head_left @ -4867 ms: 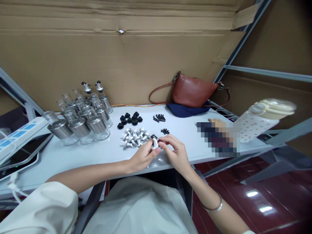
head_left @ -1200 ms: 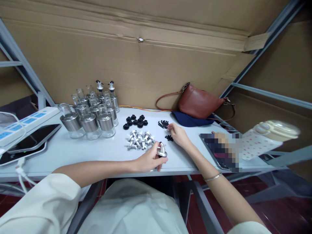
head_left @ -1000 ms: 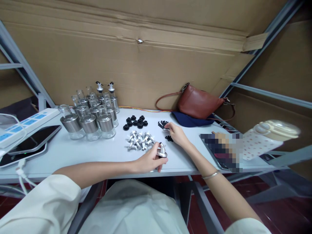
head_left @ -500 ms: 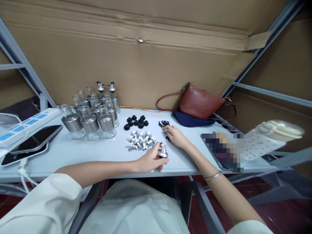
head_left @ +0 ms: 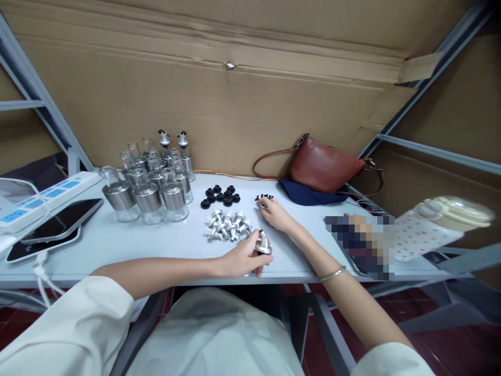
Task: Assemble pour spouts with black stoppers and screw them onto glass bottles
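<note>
Close to the table's front edge, my left hand (head_left: 243,257) is closed around a silver bottle pourer (head_left: 264,244), its spout pointing up. Farther forward, my right hand (head_left: 275,214) hovers low over a small group of black lever caps (head_left: 267,197). Its fingers are curled with the tips together; what is between them is too small to make out. Left of my hands lies a pile of silver pourer spouts (head_left: 227,225). Behind that pile sits a cluster of black stoppers (head_left: 219,196).
Several glass bottles with steel bands (head_left: 147,197) stand at left; two at the back carry pourers (head_left: 182,139). Farther left are a power strip (head_left: 47,201) and a phone (head_left: 64,219). A brown bag (head_left: 326,164), a blue cloth (head_left: 309,194) and a dotted tumbler (head_left: 425,232) are at right.
My right hand has shifted slightly back and left over the black lever caps. The left hand keeps the pourer in nearly the same spot. The whole view has shifted slightly.
</note>
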`<state>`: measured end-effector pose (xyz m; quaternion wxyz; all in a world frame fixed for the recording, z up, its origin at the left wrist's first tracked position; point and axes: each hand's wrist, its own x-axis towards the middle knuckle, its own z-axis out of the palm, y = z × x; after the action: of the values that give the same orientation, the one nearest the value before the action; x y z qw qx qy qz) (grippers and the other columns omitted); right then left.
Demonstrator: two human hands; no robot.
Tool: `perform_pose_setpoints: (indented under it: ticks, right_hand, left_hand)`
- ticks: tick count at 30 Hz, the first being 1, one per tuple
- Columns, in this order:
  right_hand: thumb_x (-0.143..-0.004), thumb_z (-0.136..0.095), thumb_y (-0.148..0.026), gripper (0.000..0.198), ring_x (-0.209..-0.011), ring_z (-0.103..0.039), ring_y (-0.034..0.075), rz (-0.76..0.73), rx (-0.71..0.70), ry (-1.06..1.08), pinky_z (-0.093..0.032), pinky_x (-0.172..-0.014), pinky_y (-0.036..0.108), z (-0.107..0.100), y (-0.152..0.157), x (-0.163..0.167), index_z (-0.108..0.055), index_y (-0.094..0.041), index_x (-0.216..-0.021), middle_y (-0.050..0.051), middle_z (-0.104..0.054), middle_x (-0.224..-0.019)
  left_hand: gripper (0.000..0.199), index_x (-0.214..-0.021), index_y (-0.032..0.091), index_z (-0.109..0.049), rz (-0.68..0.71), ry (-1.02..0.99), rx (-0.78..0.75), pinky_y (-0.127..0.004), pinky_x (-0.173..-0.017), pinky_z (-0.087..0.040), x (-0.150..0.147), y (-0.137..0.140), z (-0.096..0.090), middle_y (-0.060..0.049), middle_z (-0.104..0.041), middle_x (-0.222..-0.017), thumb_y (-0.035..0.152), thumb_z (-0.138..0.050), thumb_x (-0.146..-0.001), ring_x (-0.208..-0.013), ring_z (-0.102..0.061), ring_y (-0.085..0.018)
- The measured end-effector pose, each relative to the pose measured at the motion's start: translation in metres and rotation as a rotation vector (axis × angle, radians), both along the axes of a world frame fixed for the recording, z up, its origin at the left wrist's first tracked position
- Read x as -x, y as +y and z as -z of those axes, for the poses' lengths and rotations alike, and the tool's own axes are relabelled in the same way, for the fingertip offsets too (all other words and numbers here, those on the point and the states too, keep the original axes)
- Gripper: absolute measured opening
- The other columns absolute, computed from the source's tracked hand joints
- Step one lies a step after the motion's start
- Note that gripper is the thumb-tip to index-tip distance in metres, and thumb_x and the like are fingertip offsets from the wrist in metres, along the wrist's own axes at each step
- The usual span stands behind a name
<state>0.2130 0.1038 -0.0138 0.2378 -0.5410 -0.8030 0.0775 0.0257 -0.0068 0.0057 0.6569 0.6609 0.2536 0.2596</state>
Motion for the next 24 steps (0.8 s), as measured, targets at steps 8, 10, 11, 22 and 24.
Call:
perform_pose_setpoints:
  ticks: [8,10,11,22,24]
  right_hand:
    - [-0.079,-0.044,-0.007,0.026,-0.096,-0.057,0.023,0.046,-0.015,0.087,-0.043,-0.087,0.035,0.002,0.011,-0.002,-0.057,-0.017,-0.099,0.010,-0.066,-0.102]
    - [-0.078,-0.044,-0.007,0.025,-0.094,-0.058,0.023,0.066,-0.020,0.110,-0.044,-0.087,0.036,0.002,0.012,-0.003,-0.058,-0.017,-0.097,0.010,-0.067,-0.100]
    - [-0.078,-0.044,-0.007,0.025,-0.093,-0.058,0.023,0.074,-0.023,0.120,-0.044,-0.086,0.036,0.002,0.012,-0.003,-0.058,-0.017,-0.095,0.010,-0.067,-0.099]
    - [-0.092,-0.043,-0.033,0.024,-0.088,-0.059,0.021,0.000,-0.072,0.450,-0.045,-0.079,0.033,-0.034,-0.075,0.009,-0.063,-0.020,-0.093,0.007,-0.066,-0.094]
    - [-0.094,-0.044,-0.036,0.026,-0.095,-0.058,0.022,-0.130,-0.001,0.502,-0.044,-0.084,0.033,-0.035,-0.102,0.013,-0.065,-0.021,-0.094,0.007,-0.065,-0.096]
  left_hand:
    - [0.029,-0.090,0.021,-0.032,0.005,0.001,-0.001,-0.019,-0.047,-0.033,0.001,-0.001,0.000,0.007,-0.050,-0.065,0.035,-0.056,-0.083,-0.048,-0.050,-0.006]
    - [0.028,-0.091,0.021,-0.032,0.008,0.006,-0.003,-0.019,-0.046,-0.034,0.001,-0.001,0.000,0.008,-0.049,-0.065,0.035,-0.055,-0.083,-0.048,-0.050,-0.006]
    - [0.027,-0.091,0.021,-0.032,0.009,0.008,-0.004,-0.019,-0.047,-0.034,0.001,-0.001,0.000,0.008,-0.049,-0.065,0.035,-0.054,-0.083,-0.048,-0.050,-0.006]
    - [0.026,-0.092,0.022,-0.028,0.020,-0.016,0.001,-0.021,-0.051,-0.035,0.000,0.002,0.004,0.010,-0.049,-0.056,0.022,-0.051,-0.080,-0.047,-0.048,-0.008]
    - [0.026,-0.093,0.021,-0.030,0.028,-0.013,-0.020,-0.022,-0.052,-0.035,0.001,0.003,0.006,0.010,-0.047,-0.051,0.017,-0.049,-0.076,-0.046,-0.046,-0.009]
